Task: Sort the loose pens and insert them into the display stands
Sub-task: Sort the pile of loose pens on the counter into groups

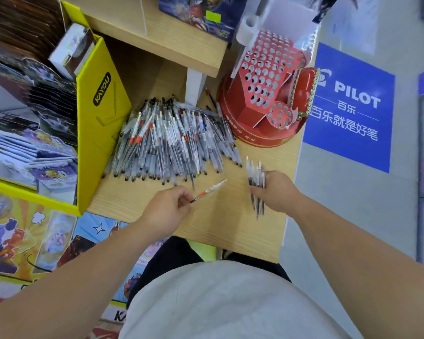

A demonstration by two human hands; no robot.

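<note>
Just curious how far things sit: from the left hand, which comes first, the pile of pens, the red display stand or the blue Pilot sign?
1. pile of pens, just ahead of the left hand.
2. red display stand, farther, ahead to the right.
3. blue Pilot sign, farthest right, on the floor.

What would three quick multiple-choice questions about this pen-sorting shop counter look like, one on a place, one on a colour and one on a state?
1. Where does the pen pile lie?
A. Between the yellow box and the display stand
B. On the floor
C. Inside the yellow box

2. What colour is the display stand?
A. Green
B. Red
C. Black

3. What does the left hand hold?
A. Nothing
B. A book
C. A single red-accented pen

Answers: 1 A, the pile sits on the wooden counter between them; 2 B, its holed panels are red; 3 C, its fingers pinch one pen while the right hand grips a bundle of pens.
</note>
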